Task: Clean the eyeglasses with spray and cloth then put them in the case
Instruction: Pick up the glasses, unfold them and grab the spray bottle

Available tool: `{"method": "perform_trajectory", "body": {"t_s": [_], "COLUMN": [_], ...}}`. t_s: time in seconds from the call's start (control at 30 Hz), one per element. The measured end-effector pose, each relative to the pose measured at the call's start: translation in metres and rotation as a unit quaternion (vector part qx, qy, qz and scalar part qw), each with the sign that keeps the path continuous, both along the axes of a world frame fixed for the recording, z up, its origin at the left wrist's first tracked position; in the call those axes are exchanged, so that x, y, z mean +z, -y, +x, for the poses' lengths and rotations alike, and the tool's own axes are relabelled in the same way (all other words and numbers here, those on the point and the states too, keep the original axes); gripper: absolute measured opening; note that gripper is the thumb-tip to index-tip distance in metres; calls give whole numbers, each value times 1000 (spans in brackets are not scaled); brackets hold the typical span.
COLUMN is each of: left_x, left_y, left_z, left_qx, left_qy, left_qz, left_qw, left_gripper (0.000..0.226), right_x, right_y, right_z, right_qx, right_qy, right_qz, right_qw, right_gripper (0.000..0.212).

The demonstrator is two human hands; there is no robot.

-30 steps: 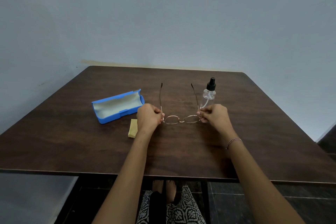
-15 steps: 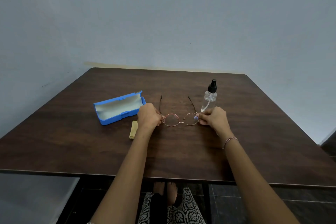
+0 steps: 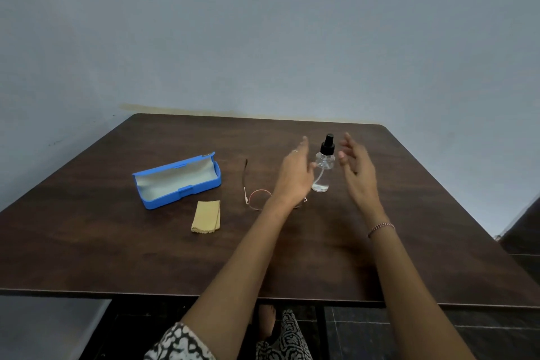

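A moment ago you held the glasses (image 3: 257, 198) by both ends, one hand at each hinge; now you have let go, and they lie on the table (image 3: 409, 228), the one temple I can see unfolded and pointing away from you, the right lens hidden under your left wrist. Both hands have gone on to the bottle (image 3: 323, 172): your left hand (image 3: 295, 174) is just to its left and your right hand (image 3: 358, 174) just to its right, fingers straight and spread, gripping nothing. The left thumb comes very near the bottle's shoulder, but I cannot tell whether it touches. By my reading the spraying step is about to start; no cleaning is done yet and nothing is in the case (image 3: 175, 181). The bottle stands upright behind the glasses, black pump on top, a little clear liquid in the bottom. Off to the left the blue case lies open with its pale lining up, and the folded yellow cloth (image 3: 206, 217) lies just in front of it, apart from the glasses. Nothing blocks either hand's way to the bottle. Mind your left forearm, though: it passes right over the glasses, and a low drag back could catch the frame. One hand will do for the bottle; the other must come back for the glasses
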State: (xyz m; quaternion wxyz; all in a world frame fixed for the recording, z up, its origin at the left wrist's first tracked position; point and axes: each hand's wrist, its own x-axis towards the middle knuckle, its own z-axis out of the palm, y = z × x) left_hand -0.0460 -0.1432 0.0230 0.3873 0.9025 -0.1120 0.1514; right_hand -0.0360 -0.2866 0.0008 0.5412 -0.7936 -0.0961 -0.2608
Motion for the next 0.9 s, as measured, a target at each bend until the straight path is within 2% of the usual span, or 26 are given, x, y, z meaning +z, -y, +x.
{"method": "perform_trajectory", "body": {"t_s": [0.17,0.3,0.43,0.6,0.77,0.9], "left_x": [-9,-16,-21,-6,6,6], "left_y": [22,25,24,28,30,27], "left_z": [16,23,25,20,11,3], "left_qx": [-19,-18,-28,-38,-28,-17], "left_qy": [-42,-24,-8,32,61,57], "left_qz": [15,-31,-75,-104,-66,-54], "left_qw": [999,999,997,993,996,997], "left_gripper": [61,50,45,38,39,39], "right_x": [-10,-15,-12,-7,-3,-2], "right_y": [2,3,8,16,9,2], "right_z": [9,12,11,1,-7,-11], "right_qx": [74,71,72,84,76,85], "right_qy": [-98,-121,-101,-23,33,40], "right_qz": [11,7,9,55,54,69], "right_qw": [992,990,992,995,995,993], "right_gripper": [58,58,57,62,73,70]}}
